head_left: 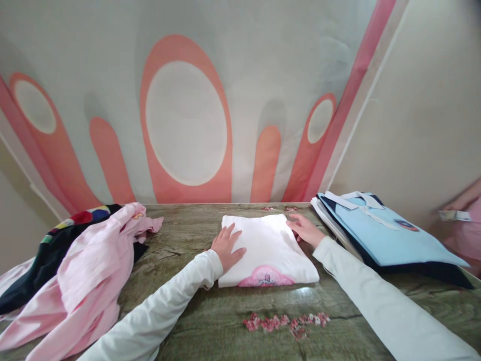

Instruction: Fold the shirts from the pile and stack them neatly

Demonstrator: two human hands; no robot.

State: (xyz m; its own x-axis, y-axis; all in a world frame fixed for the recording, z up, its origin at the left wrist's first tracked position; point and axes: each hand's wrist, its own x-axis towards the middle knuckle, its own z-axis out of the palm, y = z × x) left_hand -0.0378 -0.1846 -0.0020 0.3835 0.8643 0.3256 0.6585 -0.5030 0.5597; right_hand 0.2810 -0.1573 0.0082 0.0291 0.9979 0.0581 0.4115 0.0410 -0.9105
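A white shirt (265,240), folded into a flat block with a pink print showing at its near edge, lies on the wood-patterned table. My left hand (227,247) rests on its left side, palm down with fingers spread. At the far right corner, my right hand (305,229) touches the cloth's edge; its fingers are stretched out, and the thumb side is partly hidden underneath. Neither hand grips the fabric.
Loose pink clothing (90,281) and a dark garment (48,265) lie heaped at the left. A stack of folded clothes, topped by a light blue shirt (391,235), stands at the right. Behind the table (188,321) rises a printed backdrop (248,100). Another person's arm (466,198) shows far right.
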